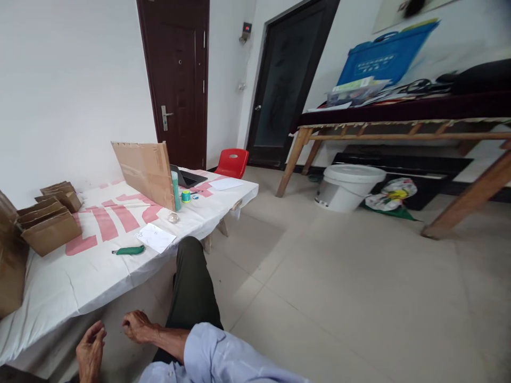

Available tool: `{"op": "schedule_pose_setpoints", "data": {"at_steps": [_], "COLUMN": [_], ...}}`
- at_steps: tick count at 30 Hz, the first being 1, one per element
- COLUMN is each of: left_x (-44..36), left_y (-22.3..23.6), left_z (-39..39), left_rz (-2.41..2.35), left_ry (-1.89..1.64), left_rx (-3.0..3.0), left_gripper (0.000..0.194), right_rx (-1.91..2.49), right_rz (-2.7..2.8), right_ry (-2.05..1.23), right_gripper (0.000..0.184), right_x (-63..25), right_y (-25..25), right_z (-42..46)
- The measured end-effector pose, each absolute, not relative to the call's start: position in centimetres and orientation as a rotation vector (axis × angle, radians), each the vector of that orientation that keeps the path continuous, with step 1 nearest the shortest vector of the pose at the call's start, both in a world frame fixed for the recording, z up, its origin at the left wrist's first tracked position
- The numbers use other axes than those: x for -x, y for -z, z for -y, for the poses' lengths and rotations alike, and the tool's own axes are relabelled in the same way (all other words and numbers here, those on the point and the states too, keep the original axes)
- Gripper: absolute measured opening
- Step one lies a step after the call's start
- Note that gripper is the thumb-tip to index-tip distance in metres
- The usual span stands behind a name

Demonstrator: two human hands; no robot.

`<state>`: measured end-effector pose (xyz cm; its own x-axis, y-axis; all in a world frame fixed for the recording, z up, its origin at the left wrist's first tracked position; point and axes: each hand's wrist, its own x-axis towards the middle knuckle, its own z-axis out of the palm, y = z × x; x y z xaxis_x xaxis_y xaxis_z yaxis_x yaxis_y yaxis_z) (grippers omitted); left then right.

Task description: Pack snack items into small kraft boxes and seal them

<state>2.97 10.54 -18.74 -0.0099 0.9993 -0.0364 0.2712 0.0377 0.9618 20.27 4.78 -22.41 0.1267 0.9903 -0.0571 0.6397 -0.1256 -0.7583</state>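
Below the front edge of the table, my left hand [91, 351] is raised with its fingers half bent and apart, and nothing shows in it. Close to its right, my right hand [138, 326] hangs with loosely curled fingers; I see nothing in them. The two hands do not touch. Nearest on the tabletop lies a green utility knife [130, 250]. Beside it is a white sheet of paper [155, 238] with marks on it, and a small roll of clear tape [173, 217] sits just behind.
Folded cardboard pieces [51, 226] stand at the left of the cloth-covered table [99, 271]. An upright cardboard panel [146, 173] is near a tablet [189, 177] and a yellow-green tape roll [186, 196]. Beyond are a red chair [232, 163] and a white bucket [349, 186].
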Motion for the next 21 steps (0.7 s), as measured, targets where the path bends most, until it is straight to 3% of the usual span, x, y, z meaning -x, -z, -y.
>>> {"op": "schedule_pose_setpoints", "data": {"at_steps": [10, 21], "left_x": [-2.9, -4.6], "left_y": [18.5, 16.4], "left_z": [-10.7, -9.1], "left_rz": [-1.458, -1.471], "left_ry": [-1.001, -0.973], "left_rx": [-1.269, -1.251], "left_gripper": [0.053, 0.033], "right_rx": [1.820, 1.842], "right_rz": [1.571, 1.511], "right_ry": [-0.846, -0.854], "right_gripper": [0.036, 0.027], "right_x": [-20.2, -20.0], "right_y": [22.3, 22.7], "right_z": [-5.3, -5.4]}}
